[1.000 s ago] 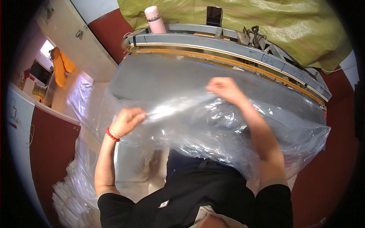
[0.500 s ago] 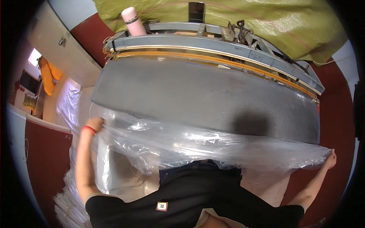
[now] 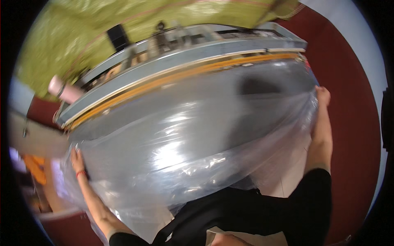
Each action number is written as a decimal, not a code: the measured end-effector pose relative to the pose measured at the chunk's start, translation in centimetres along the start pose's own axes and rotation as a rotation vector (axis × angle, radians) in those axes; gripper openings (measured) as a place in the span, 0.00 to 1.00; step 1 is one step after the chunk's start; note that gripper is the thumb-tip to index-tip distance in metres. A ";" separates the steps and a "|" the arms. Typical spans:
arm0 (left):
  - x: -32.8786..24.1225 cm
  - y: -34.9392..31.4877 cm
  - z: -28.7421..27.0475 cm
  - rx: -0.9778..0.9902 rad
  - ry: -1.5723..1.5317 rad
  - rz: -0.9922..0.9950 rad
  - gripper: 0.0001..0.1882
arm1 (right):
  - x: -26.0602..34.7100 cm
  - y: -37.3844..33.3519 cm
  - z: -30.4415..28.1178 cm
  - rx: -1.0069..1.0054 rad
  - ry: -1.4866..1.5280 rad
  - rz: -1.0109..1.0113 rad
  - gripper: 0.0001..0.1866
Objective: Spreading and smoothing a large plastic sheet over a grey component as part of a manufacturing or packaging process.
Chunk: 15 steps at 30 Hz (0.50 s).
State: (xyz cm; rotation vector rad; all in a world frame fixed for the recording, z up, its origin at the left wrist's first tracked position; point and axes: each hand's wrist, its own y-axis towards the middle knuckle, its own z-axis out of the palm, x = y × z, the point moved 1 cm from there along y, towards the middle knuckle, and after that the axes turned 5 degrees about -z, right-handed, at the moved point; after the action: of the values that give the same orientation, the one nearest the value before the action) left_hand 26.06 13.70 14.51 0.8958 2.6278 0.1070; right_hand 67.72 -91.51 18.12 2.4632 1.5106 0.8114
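A wide sheet of clear plastic film (image 3: 188, 172) stretches between my hands and covers much of a long grey flat-topped surface (image 3: 213, 84). My left hand (image 3: 76, 161), with a red band at the wrist, pinches the film at the surface's left end. At the right end my right hand (image 3: 323, 95) is closed on the film's other side, beside the surface's far right corner. Shiny wrinkles run across the film, and its near part hangs down in front of my body. My fingertips are small and slightly blurred.
Along the far side of the surface runs a grey metal frame (image 3: 180, 56) with an orange strip (image 3: 172, 78). A pink bottle (image 3: 65, 89) stands at its left end. Behind hangs a yellow-green woven sheet (image 3: 74, 37). A dark red wall panel (image 3: 349, 123) rises on the right.
Both hands have moved away from my body, carrying the film farther over the grey surface. The view has turned, so the frame now slopes up toward the right.
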 end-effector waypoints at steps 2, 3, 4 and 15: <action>6.4 1.0 -2.1 -0.018 -0.015 0.076 0.24 | 5.4 -2.0 0.1 -0.007 -0.161 0.119 0.15; 4.3 1.8 -0.8 -0.026 0.007 0.046 0.25 | 4.8 -2.2 -0.5 -0.040 -0.222 0.134 0.15; 7.3 1.9 -2.1 -0.141 0.075 0.052 0.24 | 5.2 -1.8 0.9 -0.031 -0.180 0.123 0.14; -41.9 -20.1 -2.5 0.577 -0.874 0.462 0.12 | 5.1 -1.4 -0.3 -0.058 -0.307 0.117 0.13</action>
State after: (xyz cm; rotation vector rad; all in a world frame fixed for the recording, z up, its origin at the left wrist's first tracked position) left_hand 44.31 -27.48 26.20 1.3273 1.6097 -0.7785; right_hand 68.20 -86.52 19.74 2.5103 1.2301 0.4571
